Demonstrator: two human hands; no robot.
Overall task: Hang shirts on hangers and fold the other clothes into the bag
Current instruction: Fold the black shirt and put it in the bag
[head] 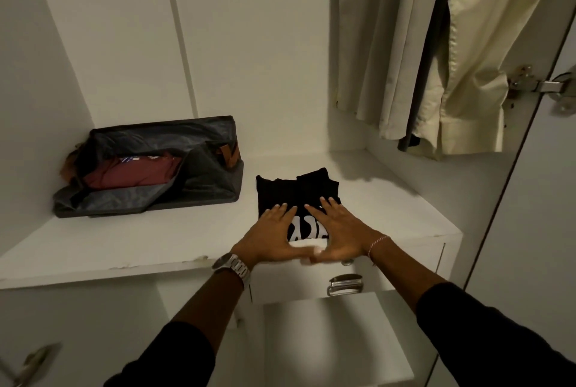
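Both hands flat on the folded black tee (pixel 296 191) on the shelf (pixel 174 240): left hand (pixel 274 232) and right hand (pixel 338 232) have fingers straight and spread, thumbs touching at the near edge. Bag (pixel 199 168) lies open just left, with a maroon top (pixel 131 173) inside.

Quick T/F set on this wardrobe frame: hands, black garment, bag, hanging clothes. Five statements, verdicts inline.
1. Both hands lie flat on the folded black garment: left hand, right hand. True.
2. The bag is zipped closed. False: it lies open, with a maroon garment inside.
3. The bag sits left of the black garment on the shelf. True.
4. The left hand grips a hanger. False: its fingers are straight on the garment.
5. Pale clothes hang at upper right. True.
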